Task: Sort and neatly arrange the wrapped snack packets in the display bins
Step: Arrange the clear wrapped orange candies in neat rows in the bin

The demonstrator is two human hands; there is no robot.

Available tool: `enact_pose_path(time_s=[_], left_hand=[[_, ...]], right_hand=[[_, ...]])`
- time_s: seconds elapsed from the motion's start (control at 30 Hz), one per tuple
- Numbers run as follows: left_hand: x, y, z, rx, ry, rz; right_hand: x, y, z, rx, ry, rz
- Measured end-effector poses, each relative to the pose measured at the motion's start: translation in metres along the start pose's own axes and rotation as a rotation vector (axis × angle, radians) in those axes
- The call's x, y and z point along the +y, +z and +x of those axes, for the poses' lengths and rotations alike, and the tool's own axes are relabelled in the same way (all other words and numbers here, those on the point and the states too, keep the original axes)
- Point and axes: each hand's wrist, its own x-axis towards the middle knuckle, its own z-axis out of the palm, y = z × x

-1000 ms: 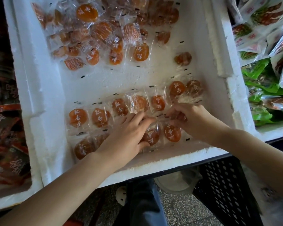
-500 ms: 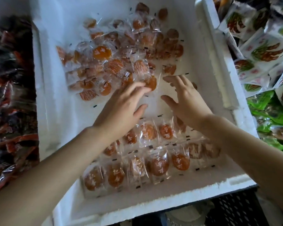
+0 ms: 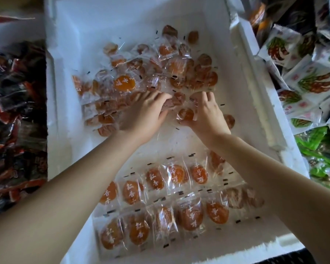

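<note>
A white foam bin (image 3: pixel 69 145) holds clear packets of orange dried apricot. Two tidy rows of packets (image 3: pixel 164 206) lie along its near side. A loose heap of packets (image 3: pixel 141 77) fills the far half. My left hand (image 3: pixel 143 113) reaches into the heap's near edge, fingers curled round a brownish packet (image 3: pixel 171 102). My right hand (image 3: pixel 206 113) is beside it and pinches an orange packet (image 3: pixel 186 114) by its wrapper. One stray packet (image 3: pixel 229 121) lies just right of my right hand.
A bin of dark red-and-black packets (image 3: pixel 13 121) lies to the left. To the right are white packets with green and red prints (image 3: pixel 311 79) and green packets (image 3: pixel 316 149). The foam wall (image 3: pixel 255 77) separates the bins.
Both hands have moved from the near rows up to the loose heap. Half a second ago they were open above the bin floor; now each grips a packet.
</note>
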Motion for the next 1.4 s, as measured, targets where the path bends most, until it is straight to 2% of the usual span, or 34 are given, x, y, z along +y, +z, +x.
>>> enact_pose_path(time_s=[0.17, 0.27, 0.37, 0.47, 0.57, 0.63, 0.7, 0.8, 0.93, 1.03, 1.17, 1.4], left_hand=[[0.014, -0.015, -0.011, 0.166, -0.190, -0.418], [0.023, -0.026, -0.020, 0.182, -0.383, -0.702], [0.029, -0.033, -0.032, 0.090, -0.514, -0.942], [0.036, -0.042, -0.047, -0.053, -0.535, -1.141], [0.040, -0.042, -0.063, -0.159, -0.542, -1.133], [0.038, -0.042, -0.073, -0.127, -0.564, -1.097], [0.031, -0.042, -0.082, -0.088, -0.587, -1.053], [0.020, -0.046, -0.094, -0.042, -0.635, -1.037], [0.009, -0.050, -0.107, -0.008, -0.709, -0.949], [0.005, -0.050, -0.113, 0.022, -0.746, -0.935], [0.005, -0.048, -0.119, 0.025, -0.782, -0.896], [0.012, -0.042, -0.128, -0.010, -0.785, -0.932]], right_hand=[[0.008, -0.025, -0.007, 0.126, 0.089, 0.245], [0.002, -0.043, -0.016, 0.176, 0.088, 0.396], [-0.011, -0.052, -0.026, 0.048, 0.075, 0.603], [-0.028, -0.049, -0.033, -0.138, 0.043, 0.711], [-0.045, -0.039, -0.038, -0.256, 0.019, 0.730], [-0.053, -0.032, -0.039, -0.281, 0.008, 0.751], [-0.057, -0.025, -0.036, -0.220, -0.002, 0.720], [-0.050, -0.011, -0.024, -0.097, -0.031, 0.502], [-0.043, 0.016, -0.011, -0.160, -0.061, 0.199], [-0.047, 0.029, -0.007, -0.134, -0.128, 0.028], [-0.052, 0.029, -0.006, -0.098, -0.157, -0.062], [-0.049, 0.021, -0.013, -0.192, -0.135, -0.097]])
